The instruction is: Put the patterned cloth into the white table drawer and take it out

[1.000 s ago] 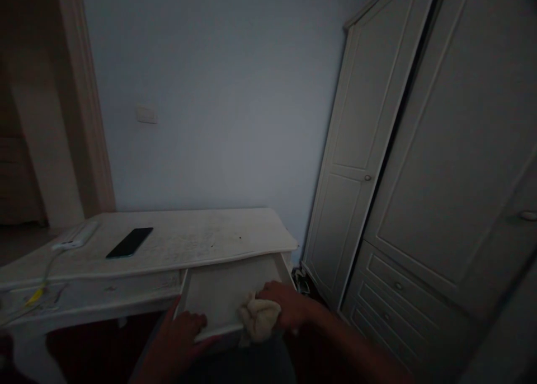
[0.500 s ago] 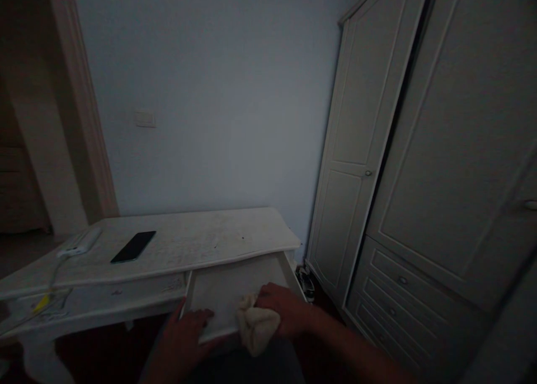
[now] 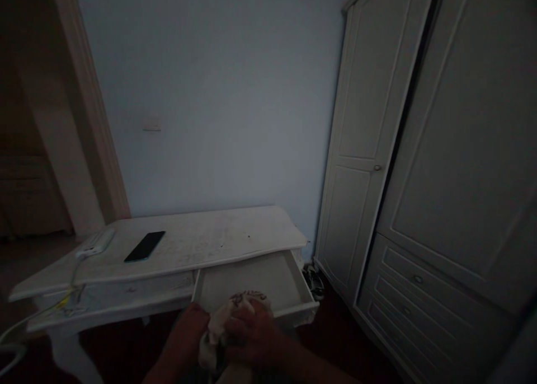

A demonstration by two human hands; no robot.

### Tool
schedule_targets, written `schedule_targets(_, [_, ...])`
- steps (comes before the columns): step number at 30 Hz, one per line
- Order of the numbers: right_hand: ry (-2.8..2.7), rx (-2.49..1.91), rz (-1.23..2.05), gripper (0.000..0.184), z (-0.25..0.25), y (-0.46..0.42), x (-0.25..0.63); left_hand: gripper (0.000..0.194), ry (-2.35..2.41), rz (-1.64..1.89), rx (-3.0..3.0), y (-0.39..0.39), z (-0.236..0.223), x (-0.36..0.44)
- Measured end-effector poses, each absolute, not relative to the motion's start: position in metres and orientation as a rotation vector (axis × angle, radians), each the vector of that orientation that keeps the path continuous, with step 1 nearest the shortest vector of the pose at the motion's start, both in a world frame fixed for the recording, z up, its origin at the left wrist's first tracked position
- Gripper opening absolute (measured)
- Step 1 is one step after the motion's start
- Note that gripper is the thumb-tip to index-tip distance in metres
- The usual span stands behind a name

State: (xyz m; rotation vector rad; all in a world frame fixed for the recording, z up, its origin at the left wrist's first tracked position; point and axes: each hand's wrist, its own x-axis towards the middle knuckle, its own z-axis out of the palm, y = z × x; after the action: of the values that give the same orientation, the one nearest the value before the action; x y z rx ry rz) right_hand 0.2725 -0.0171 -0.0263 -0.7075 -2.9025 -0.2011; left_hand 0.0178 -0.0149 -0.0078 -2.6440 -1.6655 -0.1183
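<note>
My right hand (image 3: 258, 333) is closed on a crumpled light cloth (image 3: 218, 325) with a dark pattern on part of it. The bunched fabric hangs at the front of a pulled-out white drawer (image 3: 289, 280), over its near edge. At the drawer's left front corner is my left hand (image 3: 188, 331), its fingers curled beside the cloth. Whether those fingers grip the drawer's edge or the fabric is hidden. The drawer's bare bottom shows behind both hands.
A dark phone (image 3: 145, 246) lies on the white desk (image 3: 201, 233), with a white power strip (image 3: 97, 243) and its cable to the left. On the right stands a wardrobe (image 3: 356, 216). Shoes (image 3: 313, 282) rest on the floor between desk and wardrobe.
My right hand has brought the cloth left and towards me, from the drawer's front middle to its left front corner. The cloth now hangs looser, showing its pattern. My left hand has drawn back from inside the drawer.
</note>
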Motion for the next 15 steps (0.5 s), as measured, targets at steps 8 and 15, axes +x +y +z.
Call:
schedule_targets(8, [-2.307,-0.538,-0.761,0.008,-0.032,-0.014,0.347,0.047,-1.699,-0.075,-2.623,-0.002,0.016,0.030])
schedule_targets(15, [-2.179,-1.061,-0.550,0.037,-0.010,-0.011,0.469,0.062,-1.762,-0.193,-2.694,0.002,0.021,0.042])
